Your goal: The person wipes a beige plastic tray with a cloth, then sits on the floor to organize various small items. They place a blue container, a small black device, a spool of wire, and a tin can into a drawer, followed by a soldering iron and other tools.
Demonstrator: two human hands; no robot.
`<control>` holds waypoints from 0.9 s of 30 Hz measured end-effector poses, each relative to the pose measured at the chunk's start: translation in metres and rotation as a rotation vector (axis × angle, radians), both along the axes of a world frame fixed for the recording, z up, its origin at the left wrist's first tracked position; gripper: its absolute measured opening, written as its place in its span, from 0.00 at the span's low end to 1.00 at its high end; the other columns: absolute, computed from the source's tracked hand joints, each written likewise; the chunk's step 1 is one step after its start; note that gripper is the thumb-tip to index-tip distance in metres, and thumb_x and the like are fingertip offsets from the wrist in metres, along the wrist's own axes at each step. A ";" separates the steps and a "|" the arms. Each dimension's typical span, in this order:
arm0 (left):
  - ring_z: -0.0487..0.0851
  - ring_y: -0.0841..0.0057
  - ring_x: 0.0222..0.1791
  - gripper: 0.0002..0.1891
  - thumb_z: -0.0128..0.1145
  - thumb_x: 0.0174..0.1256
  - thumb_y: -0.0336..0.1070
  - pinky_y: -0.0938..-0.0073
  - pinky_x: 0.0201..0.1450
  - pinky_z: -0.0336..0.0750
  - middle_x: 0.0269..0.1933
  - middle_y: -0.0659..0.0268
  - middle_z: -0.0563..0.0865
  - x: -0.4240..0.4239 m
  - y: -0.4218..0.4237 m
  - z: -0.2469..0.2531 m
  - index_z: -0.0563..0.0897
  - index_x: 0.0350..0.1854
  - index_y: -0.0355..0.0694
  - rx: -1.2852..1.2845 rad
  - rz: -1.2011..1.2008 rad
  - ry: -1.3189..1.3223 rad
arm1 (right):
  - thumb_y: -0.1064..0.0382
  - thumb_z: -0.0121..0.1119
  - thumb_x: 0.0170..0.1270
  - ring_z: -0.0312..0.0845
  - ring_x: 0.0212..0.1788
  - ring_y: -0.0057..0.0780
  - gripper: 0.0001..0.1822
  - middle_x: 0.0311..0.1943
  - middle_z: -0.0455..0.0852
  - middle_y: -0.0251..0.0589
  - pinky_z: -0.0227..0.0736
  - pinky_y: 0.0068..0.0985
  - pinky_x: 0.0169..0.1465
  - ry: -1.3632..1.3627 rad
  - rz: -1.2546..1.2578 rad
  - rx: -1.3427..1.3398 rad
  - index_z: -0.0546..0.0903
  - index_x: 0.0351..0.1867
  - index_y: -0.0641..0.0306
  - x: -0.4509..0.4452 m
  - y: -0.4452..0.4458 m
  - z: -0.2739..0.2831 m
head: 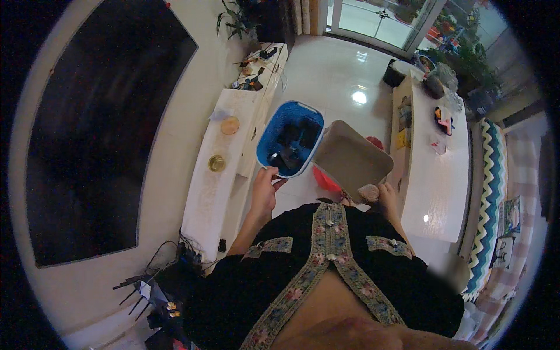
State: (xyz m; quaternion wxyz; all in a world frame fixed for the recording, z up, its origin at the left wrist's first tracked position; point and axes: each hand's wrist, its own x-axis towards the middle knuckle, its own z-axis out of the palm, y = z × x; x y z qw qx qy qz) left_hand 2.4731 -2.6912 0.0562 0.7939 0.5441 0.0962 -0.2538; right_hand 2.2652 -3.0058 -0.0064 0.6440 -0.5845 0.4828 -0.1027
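My left hand (266, 188) grips the near rim of a blue plastic basin (267, 131), which is tilted and holds several dark items I cannot make out. Beside it, my right hand (387, 194) holds the near right edge of a grey-brown rectangular bin (350, 157), whose inside looks bare. A small beige, rounded item (369, 193) lies at the bin's near corner, close to my right fingers. Something red (326, 179) shows beneath the bin, partly hidden by it.
A long white cabinet (201, 205) on the left bears a glass bowl (216, 163), a round wooden-looking disc (229, 125) and cables. On the right stands a white table (437, 188) with bags and small items, beside a sofa with a zigzag cover (485, 175). Glass doors (376, 22) are ahead.
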 end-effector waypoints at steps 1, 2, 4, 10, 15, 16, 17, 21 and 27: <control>0.82 0.70 0.46 0.07 0.54 0.68 0.36 0.60 0.55 0.80 0.45 0.62 0.81 0.008 -0.011 -0.004 0.76 0.43 0.39 0.001 0.028 0.007 | 0.56 0.54 0.69 0.72 0.26 0.23 0.11 0.25 0.75 0.34 0.66 0.25 0.27 0.006 -0.029 0.062 0.73 0.31 0.59 0.010 -0.011 -0.003; 0.82 0.70 0.47 0.08 0.54 0.68 0.36 0.60 0.55 0.81 0.45 0.62 0.81 0.018 -0.024 -0.012 0.76 0.43 0.39 0.003 0.054 0.015 | 0.56 0.54 0.69 0.73 0.26 0.23 0.12 0.26 0.75 0.34 0.67 0.24 0.27 0.020 -0.019 0.099 0.74 0.31 0.60 0.016 -0.023 -0.004; 0.82 0.69 0.47 0.08 0.55 0.67 0.37 0.60 0.55 0.81 0.45 0.62 0.82 0.040 -0.051 -0.023 0.77 0.43 0.39 -0.005 0.098 0.015 | 0.55 0.53 0.70 0.74 0.27 0.23 0.12 0.26 0.76 0.34 0.68 0.23 0.28 0.041 0.016 0.165 0.75 0.33 0.60 0.039 -0.048 0.008; 0.82 0.68 0.46 0.09 0.54 0.67 0.36 0.57 0.56 0.81 0.46 0.60 0.83 0.090 -0.147 -0.032 0.77 0.44 0.39 -0.027 0.151 0.044 | 0.54 0.53 0.71 0.74 0.26 0.25 0.13 0.27 0.78 0.35 0.70 0.26 0.28 -0.039 0.231 -0.175 0.78 0.36 0.63 0.043 -0.192 -0.122; 0.84 0.68 0.49 0.12 0.55 0.66 0.37 0.53 0.57 0.80 0.50 0.63 0.85 0.117 -0.194 -0.029 0.78 0.49 0.42 -0.055 0.202 0.076 | 0.55 0.51 0.65 0.86 0.38 0.52 0.17 0.43 0.80 0.50 0.83 0.44 0.19 0.082 0.260 0.066 0.74 0.51 0.61 0.114 -0.252 -0.089; 0.84 0.69 0.49 0.13 0.55 0.67 0.37 0.54 0.57 0.80 0.49 0.65 0.85 0.121 -0.196 -0.027 0.78 0.52 0.43 -0.046 0.193 0.087 | 0.55 0.51 0.65 0.86 0.38 0.52 0.17 0.43 0.80 0.51 0.83 0.44 0.19 0.066 0.238 0.111 0.74 0.51 0.61 0.128 -0.258 -0.082; 0.83 0.69 0.48 0.11 0.55 0.67 0.36 0.55 0.56 0.80 0.47 0.63 0.84 0.124 -0.197 -0.024 0.78 0.49 0.42 -0.033 0.223 0.110 | 0.55 0.51 0.65 0.86 0.38 0.52 0.17 0.43 0.80 0.51 0.83 0.44 0.19 0.052 0.217 0.156 0.75 0.51 0.61 0.142 -0.262 -0.074; 0.82 0.69 0.46 0.07 0.54 0.67 0.35 0.58 0.55 0.80 0.42 0.60 0.83 0.152 -0.192 -0.025 0.77 0.43 0.39 -0.010 0.324 0.153 | 0.55 0.52 0.65 0.85 0.37 0.49 0.17 0.40 0.81 0.47 0.84 0.45 0.24 0.034 0.180 0.215 0.76 0.49 0.62 0.215 -0.257 -0.033; 0.83 0.70 0.45 0.07 0.55 0.66 0.35 0.61 0.53 0.81 0.41 0.61 0.84 0.220 -0.150 -0.056 0.79 0.41 0.39 0.070 0.468 0.153 | 0.54 0.52 0.68 0.83 0.39 0.41 0.16 0.41 0.81 0.44 0.81 0.34 0.37 -0.057 0.349 0.043 0.77 0.48 0.61 0.323 -0.282 -0.100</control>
